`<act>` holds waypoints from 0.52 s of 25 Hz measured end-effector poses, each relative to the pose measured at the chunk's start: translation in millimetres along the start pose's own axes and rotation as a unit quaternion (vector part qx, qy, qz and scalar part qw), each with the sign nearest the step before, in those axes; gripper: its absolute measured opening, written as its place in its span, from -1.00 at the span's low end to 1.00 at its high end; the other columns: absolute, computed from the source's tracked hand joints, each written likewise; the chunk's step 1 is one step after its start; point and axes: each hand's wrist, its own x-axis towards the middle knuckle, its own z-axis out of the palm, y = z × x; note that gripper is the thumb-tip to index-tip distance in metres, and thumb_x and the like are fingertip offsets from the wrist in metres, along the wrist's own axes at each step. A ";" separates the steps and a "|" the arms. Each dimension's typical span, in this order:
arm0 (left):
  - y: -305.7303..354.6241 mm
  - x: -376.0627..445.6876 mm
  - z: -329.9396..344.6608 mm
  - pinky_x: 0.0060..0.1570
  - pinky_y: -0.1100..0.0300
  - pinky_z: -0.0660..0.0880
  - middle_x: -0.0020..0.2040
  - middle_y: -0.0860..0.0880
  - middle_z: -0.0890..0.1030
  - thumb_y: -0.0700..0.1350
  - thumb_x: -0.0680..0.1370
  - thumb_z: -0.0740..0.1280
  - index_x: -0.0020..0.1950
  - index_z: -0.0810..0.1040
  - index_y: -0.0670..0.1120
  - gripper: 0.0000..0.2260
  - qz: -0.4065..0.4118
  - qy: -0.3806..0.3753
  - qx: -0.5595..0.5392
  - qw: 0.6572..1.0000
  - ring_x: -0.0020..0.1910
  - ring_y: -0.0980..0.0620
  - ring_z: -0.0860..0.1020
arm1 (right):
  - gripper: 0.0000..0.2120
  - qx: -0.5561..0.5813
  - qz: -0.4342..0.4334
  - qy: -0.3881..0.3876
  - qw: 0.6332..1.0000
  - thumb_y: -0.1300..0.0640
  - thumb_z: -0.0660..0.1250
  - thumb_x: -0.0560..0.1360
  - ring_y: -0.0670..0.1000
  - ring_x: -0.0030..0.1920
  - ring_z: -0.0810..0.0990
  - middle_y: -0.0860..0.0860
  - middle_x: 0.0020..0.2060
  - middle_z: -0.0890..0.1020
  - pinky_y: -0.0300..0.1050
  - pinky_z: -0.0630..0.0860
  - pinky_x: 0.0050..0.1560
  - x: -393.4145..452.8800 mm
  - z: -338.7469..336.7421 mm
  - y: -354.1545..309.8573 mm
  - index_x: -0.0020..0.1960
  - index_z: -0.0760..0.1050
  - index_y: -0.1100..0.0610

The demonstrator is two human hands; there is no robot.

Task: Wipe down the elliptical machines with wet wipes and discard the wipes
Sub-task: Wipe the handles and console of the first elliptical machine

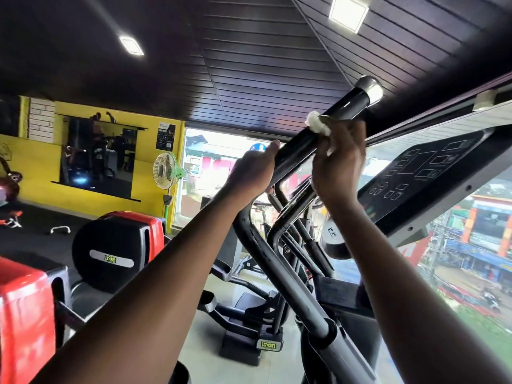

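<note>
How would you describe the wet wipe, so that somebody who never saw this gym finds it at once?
Start at the dark elliptical console on the right, then go left to the black handlebar with the silver end cap. The right hand presses the wet wipe against this bar; it is the only small white crumpled thing there.

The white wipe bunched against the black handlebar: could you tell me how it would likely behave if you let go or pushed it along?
The wipe looks soft and crumpled, so probably floppy and light. The right hand presses it around the glossy handlebar, where it would likely slide easily. Released, it would probably drop, since the bar slopes and offers no ledge. The left hand grips the bar lower down.
</note>
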 end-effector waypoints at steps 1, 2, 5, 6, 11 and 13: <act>2.1 2.2 0.1 -0.26 0.15 0.51 -0.23 -0.19 0.66 0.15 0.65 0.03 -0.04 0.59 -0.18 -0.52 -0.003 0.001 -0.001 1.000 -0.35 -0.07 0.64 | -0.66 0.011 -0.018 -0.032 0.999 0.36 0.23 0.44 -0.23 -0.11 0.35 0.19 -0.04 0.53 -0.53 0.33 -0.17 -11.8 3.2 -5.1 0.14 0.62 0.18; 5.1 5.7 -0.1 -0.22 0.12 0.54 -0.17 -0.20 0.67 0.12 0.66 0.04 0.01 0.58 -0.18 -0.54 0.000 0.000 0.001 1.000 -0.28 -0.10 0.66 | -0.65 0.014 -0.055 -0.064 0.996 0.36 0.22 0.43 -0.22 -0.14 0.37 0.19 -0.04 0.53 -0.52 0.34 -0.19 -22.4 3.7 -8.9 0.14 0.62 0.18; 9.1 15.2 2.1 -0.11 0.16 0.54 -0.02 -0.19 0.65 0.01 0.68 0.05 0.10 0.57 -0.19 -0.62 0.026 -0.005 0.021 0.999 -0.13 -0.10 0.64 | -0.64 0.014 -0.107 -0.077 0.991 0.35 0.22 0.41 -0.10 -0.14 0.44 0.20 -0.06 0.52 -0.33 0.43 -0.22 -8.1 -6.6 6.0 0.13 0.64 0.17; 8.5 16.6 3.1 -0.25 0.26 0.51 -0.12 -0.17 0.65 0.01 0.68 0.04 0.02 0.58 -0.19 -0.61 0.036 -0.018 0.012 0.999 -0.26 -0.05 0.61 | -0.62 0.002 -0.075 -0.038 0.996 0.38 0.23 0.40 -0.09 -0.12 0.43 0.19 -0.07 0.51 -0.44 0.37 -0.16 7.5 -9.4 14.1 0.12 0.64 0.15; 0.7 15.7 -4.2 -0.18 0.16 0.50 -0.24 -0.26 0.67 0.12 0.66 0.06 -0.09 0.63 -0.31 -0.44 0.037 -0.089 -0.044 0.994 -0.33 -0.14 0.61 | -0.68 0.045 0.121 0.098 0.987 0.26 0.26 0.45 -0.19 -0.22 0.34 0.06 -0.07 0.42 -0.54 0.32 -0.15 31.7 3.1 15.9 0.13 0.65 0.09; -8.5 14.1 -9.6 -0.09 0.09 0.48 -0.16 -0.26 0.68 0.05 0.65 0.14 -0.06 0.66 -0.24 -0.56 0.063 -0.092 -0.097 0.989 -0.23 -0.17 0.63 | -0.73 0.089 0.128 0.078 0.985 0.15 0.30 0.47 -0.25 -0.12 0.39 0.06 -0.02 0.45 -0.35 0.47 -0.14 1.9 14.6 4.5 0.13 0.64 0.06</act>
